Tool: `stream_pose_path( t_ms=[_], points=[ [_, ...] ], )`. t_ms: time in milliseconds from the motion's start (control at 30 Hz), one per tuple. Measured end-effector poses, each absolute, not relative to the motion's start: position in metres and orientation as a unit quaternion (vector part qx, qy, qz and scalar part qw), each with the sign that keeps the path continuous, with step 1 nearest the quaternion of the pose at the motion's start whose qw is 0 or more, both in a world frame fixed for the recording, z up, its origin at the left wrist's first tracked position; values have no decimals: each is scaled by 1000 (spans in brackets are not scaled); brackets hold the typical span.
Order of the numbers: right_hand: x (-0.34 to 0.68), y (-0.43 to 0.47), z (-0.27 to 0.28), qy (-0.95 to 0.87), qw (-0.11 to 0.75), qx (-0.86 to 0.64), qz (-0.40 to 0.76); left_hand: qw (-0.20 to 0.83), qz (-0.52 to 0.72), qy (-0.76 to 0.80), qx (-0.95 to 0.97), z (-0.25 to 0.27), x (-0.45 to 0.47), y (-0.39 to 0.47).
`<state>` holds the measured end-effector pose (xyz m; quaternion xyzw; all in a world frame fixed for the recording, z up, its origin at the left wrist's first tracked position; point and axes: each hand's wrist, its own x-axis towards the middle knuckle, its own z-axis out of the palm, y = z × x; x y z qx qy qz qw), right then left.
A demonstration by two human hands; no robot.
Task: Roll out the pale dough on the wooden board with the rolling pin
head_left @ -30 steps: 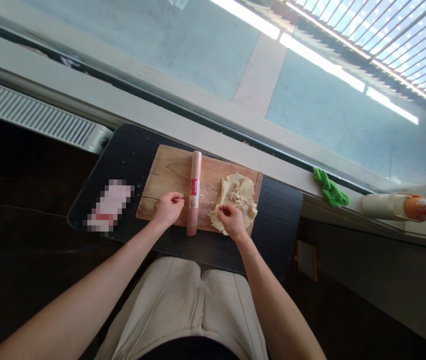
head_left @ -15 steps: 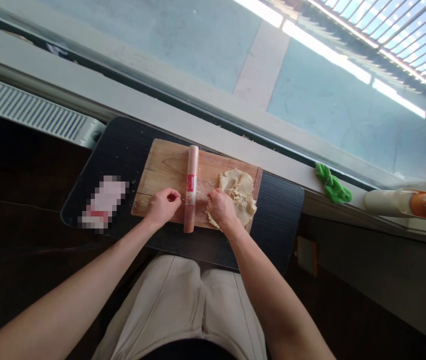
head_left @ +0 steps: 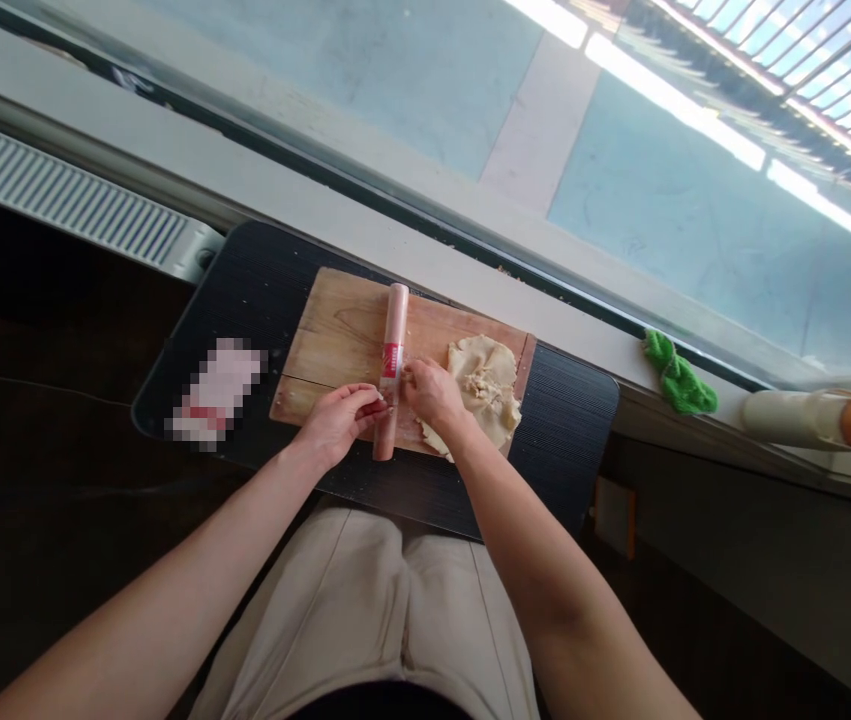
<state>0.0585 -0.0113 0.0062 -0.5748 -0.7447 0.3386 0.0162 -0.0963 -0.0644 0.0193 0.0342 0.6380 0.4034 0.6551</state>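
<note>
A slim pinkish roller (head_left: 396, 318) with a red label lies across a wooden board (head_left: 346, 320), like a rolling pin without handles. My left hand (head_left: 339, 422) is at its left side near the lower end, thumb and fingers pinched together over the roller. A tiny whitish bit shows at the fingertips, too small to name. On the roller's other side, my right hand (head_left: 434, 393) is closed, its fingertips beside the label; what they hold is hidden. A flattened, rough-edged sheet of dough (head_left: 486, 380) covers the board's right part, beneath and beside my right wrist.
The board rests on a small black table (head_left: 564, 410) against the window sill (head_left: 582, 345). A blurred-out pale and red item (head_left: 222, 385) lies at the table's left. A green cloth (head_left: 680, 375) and a white bottle with an orange end (head_left: 792, 418) are on the sill. A radiator (head_left: 80, 200) stands left.
My left hand has moved right, its fingers now over the roller. My right hand has shifted slightly left and up, away from the dough toward the roller. The view has tilted a little.
</note>
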Motion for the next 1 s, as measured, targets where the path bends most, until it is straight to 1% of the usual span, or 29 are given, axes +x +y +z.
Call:
stream_pose_path(
  t_ms=[67, 133, 200, 267, 300, 367, 500, 633, 667, 733, 800, 833, 900, 967, 1000],
  points=[
    [54, -9, 6, -734, 25, -575, 361, 660, 409, 630, 23, 21, -96, -62],
    [56, -13, 9, -681, 65, -599, 417, 665, 420, 617, 10, 25, -93, -58],
    [62, -23, 15, -559, 143, -615, 538, 673, 427, 604, 6, 30, -87, -53],
    [70, -35, 21, -394, 226, -580, 676, 679, 428, 596, 16, 35, -78, -49],
    [74, -40, 23, -319, 256, -556, 724, 679, 428, 596, 25, 36, -73, -48],
    [81, -48, 26, -224, 290, -531, 764, 672, 428, 601, 54, 37, -62, -47],
    [88, -53, 26, -182, 307, -552, 754, 639, 394, 637, 176, 30, -44, -52],
    [90, -53, 22, -194, 310, -566, 739, 552, 290, 697, 354, 29, -30, -60],
    [90, -53, 20, -195, 315, -576, 728, 543, 266, 694, 391, 31, -28, -62],
    [93, -56, 18, -197, 324, -595, 709, 560, 234, 666, 433, 38, -29, -64],
    [101, -61, 16, -205, 323, -613, 691, 559, 228, 653, 457, 43, -35, -64],
    [108, -64, 16, -214, 324, -622, 680, 524, 232, 667, 477, 43, -41, -63],
    [128, -69, 16, -233, 337, -656, 634, 393, 225, 719, 527, 37, -53, -59],
    [153, -73, 16, -253, 343, -709, 562, 283, 173, 750, 573, 26, -63, -54],
    [165, -73, 15, -268, 331, -737, 525, 260, 138, 753, 588, 20, -66, -52]
  ],
)
